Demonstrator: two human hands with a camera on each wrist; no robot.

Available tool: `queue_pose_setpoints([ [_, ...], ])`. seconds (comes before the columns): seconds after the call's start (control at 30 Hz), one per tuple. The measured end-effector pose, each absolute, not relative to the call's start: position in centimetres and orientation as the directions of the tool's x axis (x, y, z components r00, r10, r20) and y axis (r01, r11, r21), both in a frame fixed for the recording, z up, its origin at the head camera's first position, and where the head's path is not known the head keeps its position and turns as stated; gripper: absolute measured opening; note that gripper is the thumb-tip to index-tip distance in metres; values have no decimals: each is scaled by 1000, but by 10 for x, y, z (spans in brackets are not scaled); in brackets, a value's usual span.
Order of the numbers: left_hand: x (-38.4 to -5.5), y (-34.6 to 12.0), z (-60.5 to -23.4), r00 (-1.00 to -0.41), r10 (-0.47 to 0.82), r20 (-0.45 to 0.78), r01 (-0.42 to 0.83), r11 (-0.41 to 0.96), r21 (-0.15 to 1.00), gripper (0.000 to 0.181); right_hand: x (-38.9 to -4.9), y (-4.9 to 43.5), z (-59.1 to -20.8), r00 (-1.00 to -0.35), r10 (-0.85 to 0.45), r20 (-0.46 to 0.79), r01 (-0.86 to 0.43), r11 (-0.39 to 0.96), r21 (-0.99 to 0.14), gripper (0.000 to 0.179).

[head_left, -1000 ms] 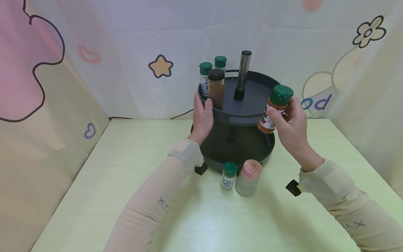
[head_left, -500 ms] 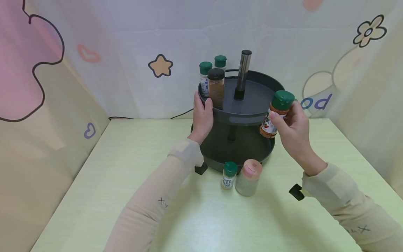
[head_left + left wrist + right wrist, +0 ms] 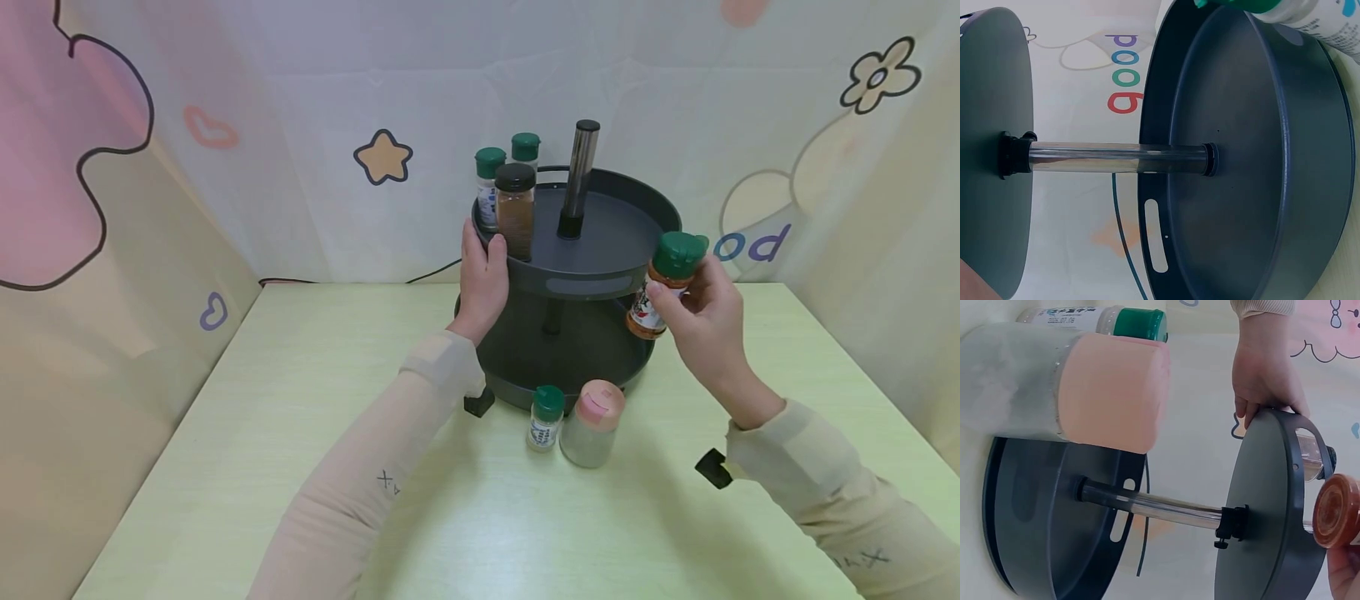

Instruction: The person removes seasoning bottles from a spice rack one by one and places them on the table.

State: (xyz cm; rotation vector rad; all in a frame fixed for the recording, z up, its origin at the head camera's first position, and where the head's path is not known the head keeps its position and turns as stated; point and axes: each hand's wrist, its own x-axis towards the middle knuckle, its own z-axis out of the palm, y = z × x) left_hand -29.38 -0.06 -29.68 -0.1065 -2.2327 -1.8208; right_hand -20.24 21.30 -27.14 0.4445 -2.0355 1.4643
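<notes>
My left hand (image 3: 483, 283) grips the left rim of the upper tray of a black two-tier round rack (image 3: 592, 287), thumb near the rim's top. In my right hand (image 3: 708, 321) is a spice bottle (image 3: 645, 312) with a green cap and orange-red contents. It is tilted, held off the tray's right front edge; its round base (image 3: 1335, 511) shows in the right wrist view. On the upper tray, at the left, stand a black-capped jar of brown spice (image 3: 515, 218) and two green-capped bottles, one of them a white-labelled bottle (image 3: 487, 196).
In front of the rack, on the pale table (image 3: 300, 467), stand a small green-capped bottle (image 3: 544, 421) and a larger clear jar with a pink lid (image 3: 592, 429). A metal post (image 3: 579, 175) rises from the upper tray. A patterned curtain (image 3: 315, 150) hangs behind.
My right hand has moved slightly down and to the right with the spice bottle, away from the upper tray. The left hand and the rack look unchanged.
</notes>
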Motion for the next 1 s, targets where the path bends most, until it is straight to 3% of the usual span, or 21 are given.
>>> queue_pose_setpoints([
  [0.6, -295, -1, -298, -965, -96, 242, 218, 215, 952, 61, -199, 228, -282, -827, 90, 554, -468, 435, -769, 34],
  [1.0, -295, -1, -298, -966, -104, 239, 211, 225, 951, 62, -196, 237, -289, -895, 2, 447, -381, 521, -764, 34],
])
